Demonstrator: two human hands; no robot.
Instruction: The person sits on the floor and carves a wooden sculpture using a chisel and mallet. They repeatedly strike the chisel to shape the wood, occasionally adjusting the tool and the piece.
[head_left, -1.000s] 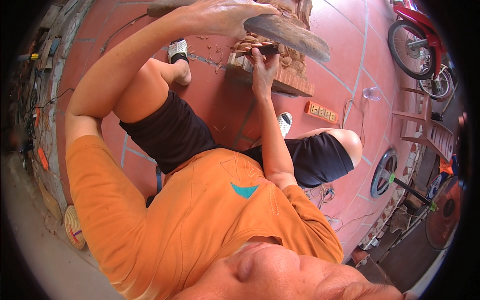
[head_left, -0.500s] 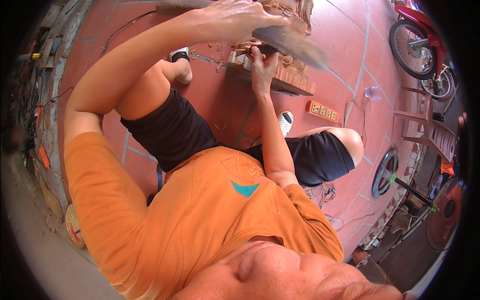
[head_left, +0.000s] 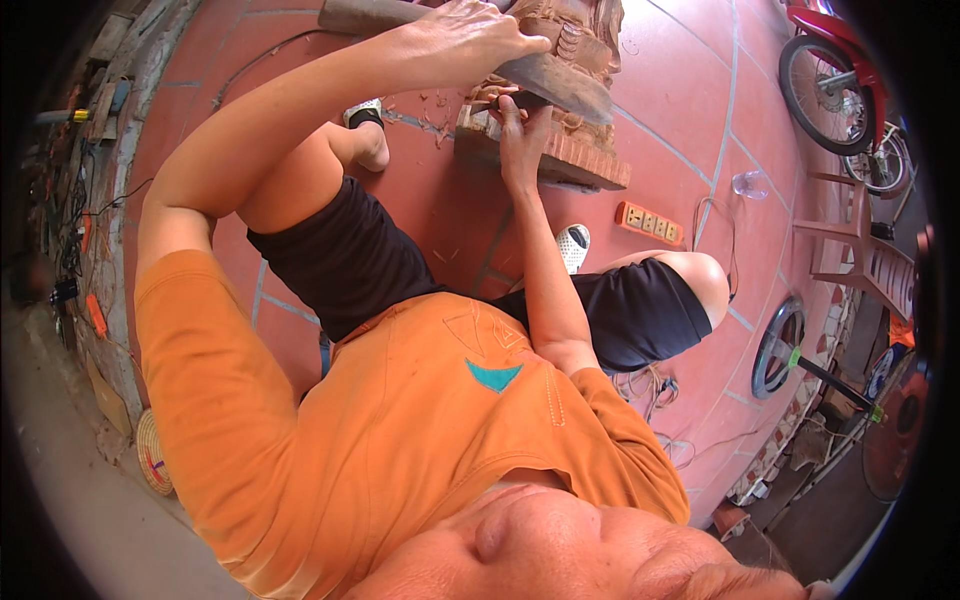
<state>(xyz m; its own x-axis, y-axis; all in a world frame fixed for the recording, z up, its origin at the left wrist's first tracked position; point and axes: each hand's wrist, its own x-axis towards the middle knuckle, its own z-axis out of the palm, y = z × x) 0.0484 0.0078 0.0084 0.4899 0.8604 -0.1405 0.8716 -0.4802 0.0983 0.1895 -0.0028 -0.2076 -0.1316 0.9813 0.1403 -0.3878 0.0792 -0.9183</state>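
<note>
My left hand is closed around a long grey-brown wooden club, whose broad flat end slants over the carving. Another thick length shows on the far side of the wrist; I cannot tell whether it is the same piece. Below it, my right hand pinches a dark chisel between thumb and fingers, against the carving; most of the chisel is hidden. The reddish-brown wood carving has cut relief and a thick block base, and stands between my legs at the top of the view.
Wood shavings lie on the red tiled floor. An orange power strip and a clear plastic cup are to the right. Beyond them are a plastic chair, a red motorbike and a fan. Loose cables lie near my right knee.
My left hand and the club have shifted slightly left; the club's broad end was blurred and farther right before. My right hand keeps its place at the carving with the chisel.
</note>
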